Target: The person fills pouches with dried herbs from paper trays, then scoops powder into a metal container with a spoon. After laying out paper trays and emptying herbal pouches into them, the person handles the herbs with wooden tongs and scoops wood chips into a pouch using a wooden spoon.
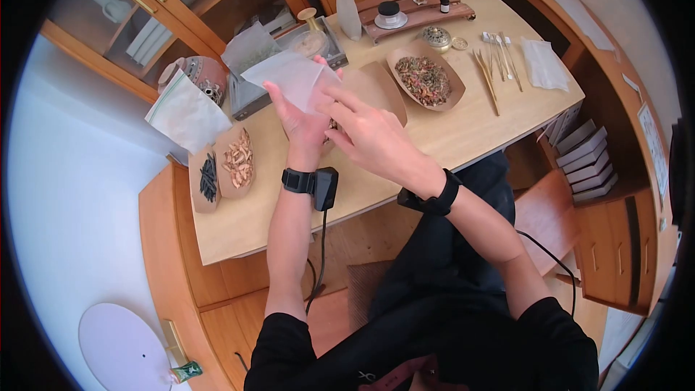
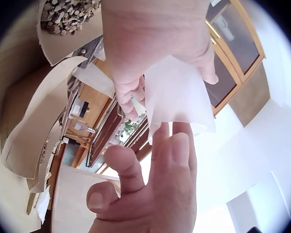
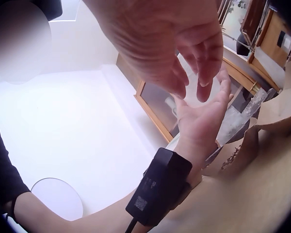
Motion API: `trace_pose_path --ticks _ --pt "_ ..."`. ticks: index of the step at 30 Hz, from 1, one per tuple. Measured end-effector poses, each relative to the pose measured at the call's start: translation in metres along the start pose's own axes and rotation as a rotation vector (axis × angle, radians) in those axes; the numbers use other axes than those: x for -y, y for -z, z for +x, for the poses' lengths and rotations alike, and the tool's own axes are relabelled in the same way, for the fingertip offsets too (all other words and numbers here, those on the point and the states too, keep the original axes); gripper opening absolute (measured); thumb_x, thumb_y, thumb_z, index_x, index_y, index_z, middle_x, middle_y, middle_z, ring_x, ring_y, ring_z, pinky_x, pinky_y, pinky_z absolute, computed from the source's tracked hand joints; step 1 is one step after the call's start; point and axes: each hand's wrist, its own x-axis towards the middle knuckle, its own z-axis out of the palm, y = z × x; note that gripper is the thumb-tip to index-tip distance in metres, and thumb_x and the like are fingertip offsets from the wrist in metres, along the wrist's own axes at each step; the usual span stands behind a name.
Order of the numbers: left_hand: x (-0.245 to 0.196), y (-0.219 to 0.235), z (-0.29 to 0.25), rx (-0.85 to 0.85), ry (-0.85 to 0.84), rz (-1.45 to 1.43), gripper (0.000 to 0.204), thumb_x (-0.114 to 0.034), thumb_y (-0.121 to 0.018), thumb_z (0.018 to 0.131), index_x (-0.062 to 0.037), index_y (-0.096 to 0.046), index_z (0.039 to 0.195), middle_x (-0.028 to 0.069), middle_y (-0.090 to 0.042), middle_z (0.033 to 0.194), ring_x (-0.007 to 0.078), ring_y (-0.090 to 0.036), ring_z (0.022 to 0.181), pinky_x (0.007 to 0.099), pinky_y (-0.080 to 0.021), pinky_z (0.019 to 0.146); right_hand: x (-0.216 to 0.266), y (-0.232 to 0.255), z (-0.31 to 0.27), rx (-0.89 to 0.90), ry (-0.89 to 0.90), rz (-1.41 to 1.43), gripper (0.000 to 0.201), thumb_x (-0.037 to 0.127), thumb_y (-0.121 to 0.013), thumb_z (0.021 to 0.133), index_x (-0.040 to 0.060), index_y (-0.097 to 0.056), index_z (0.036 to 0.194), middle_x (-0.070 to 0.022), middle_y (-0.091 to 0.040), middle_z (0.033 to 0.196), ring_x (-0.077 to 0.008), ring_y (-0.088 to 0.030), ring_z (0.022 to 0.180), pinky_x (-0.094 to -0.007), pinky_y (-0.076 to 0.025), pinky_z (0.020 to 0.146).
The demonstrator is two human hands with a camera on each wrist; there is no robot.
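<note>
Left hand (image 1: pixel 308 127): palm up, thumb spread wide from the other fingers – the fingers are relaxed, carrying a translucent white pouch (image 1: pixel 286 76).
Right hand (image 1: pixel 380 141): palm turned down, fingers partly bent at the pouch's near edge; whether they pinch it cannot be told.
White pouch: across the left hand, above the tabletop, between the thumb and the other fingers.
Herb tray (image 1: pixel 455 98): a paper boat on the table (image 1: pixel 463 130), holding mixed dried petals and leaves, right of the hands; another paper tray (image 1: pixel 391 98) stands beside it, partly hidden by the right hand.
Left edge of the table: a tray of dark sticks (image 1: pixel 208 177) next to a tray of tan pieces (image 1: pixel 239 163), with a large white bag (image 1: pixel 187 119) just behind.
Tools: slender tweezers (image 1: pixel 487 83) and other thin implements (image 1: pixel 499 54) near a stack of flat white pouches (image 1: pixel 544 65).
Back of the table: a tiered wooden rack (image 1: pixel 460 18) bearing small bottles – beside it, a pale vase (image 1: pixel 348 11).
</note>
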Motion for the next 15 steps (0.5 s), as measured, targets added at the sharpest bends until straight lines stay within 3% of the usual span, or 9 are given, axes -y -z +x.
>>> trace_pose_path --ticks 5,10,15 --pt "-0.005 -0.003 0.0 0.019 -0.016 0.027 0.08 -0.066 -0.061 0.082 -0.0057 -0.044 0.132 0.0136 -0.056 0.125 0.0294 -0.054 0.118 0.0542 -0.04 0.105 -0.008 -0.007 0.008 -0.054 0.078 -0.095 0.02 0.005 -0.067 0.08 0.0029 -0.062 0.1 -0.0093 -0.058 0.125 -0.0339 -0.065 0.073 -0.0405 -0.053 0.059" --pt "-0.011 -0.001 -0.008 0.033 0.009 -0.054 0.072 -0.061 -0.058 0.088 -0.006 -0.044 0.132 0.0138 -0.054 0.126 0.0294 -0.053 0.12 0.0555 -0.036 0.108 -0.018 -0.012 0.021 0.064 0.137 -0.214 0.012 0.005 -0.065 0.081 0.0028 -0.061 0.092 -0.0066 -0.06 0.115 -0.0332 -0.065 0.072 -0.0416 -0.051 0.054" --pt "-0.037 0.016 -0.008 0.0 -0.053 -0.034 0.067 -0.056 -0.061 0.087 -0.0046 -0.048 0.129 0.0149 -0.056 0.127 0.0299 -0.052 0.122 0.055 -0.034 0.111 0.001 -0.012 0.012 -0.045 0.147 -0.078 0.013 0.006 -0.066 0.081 0.0055 -0.064 0.094 -0.0033 -0.062 0.113 -0.0298 -0.066 0.074 -0.0397 -0.052 0.057"
